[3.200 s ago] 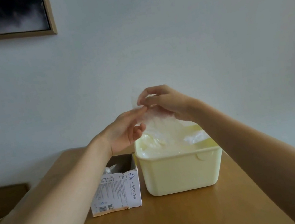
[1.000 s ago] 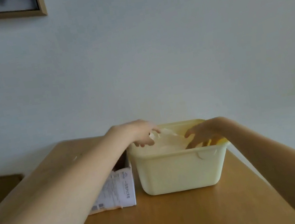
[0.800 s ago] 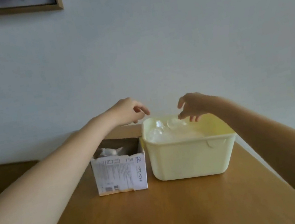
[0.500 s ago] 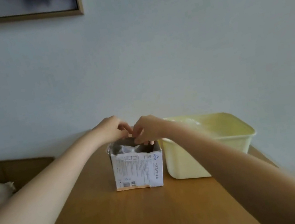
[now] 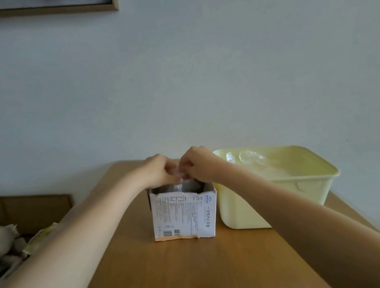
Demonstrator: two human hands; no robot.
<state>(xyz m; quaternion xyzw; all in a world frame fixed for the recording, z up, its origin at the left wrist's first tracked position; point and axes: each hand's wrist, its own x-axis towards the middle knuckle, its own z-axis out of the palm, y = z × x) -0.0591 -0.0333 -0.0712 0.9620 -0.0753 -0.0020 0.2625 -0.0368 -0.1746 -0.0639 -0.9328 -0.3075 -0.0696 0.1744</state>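
Matt printed cardboard, torn-edged: box (image 5: 186, 216). Smooth pale-yellow plastic, faint sheen: tub (image 5: 304, 190) at 3 o'clock of it. Glossy clear film (image 5: 249, 157) inside. Smooth satin wood: table (image 5: 194, 281). Wooden frame (image 5: 85, 7) at 11 o'clock.

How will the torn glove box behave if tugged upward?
Likely light: the glove box is thin cardboard, torn open, so it may lift or slide on the smooth table while left hand and right hand pinch the clear glove above it. Ragged walls probably flex. The yellow bin alongside may stop rightward tipping.
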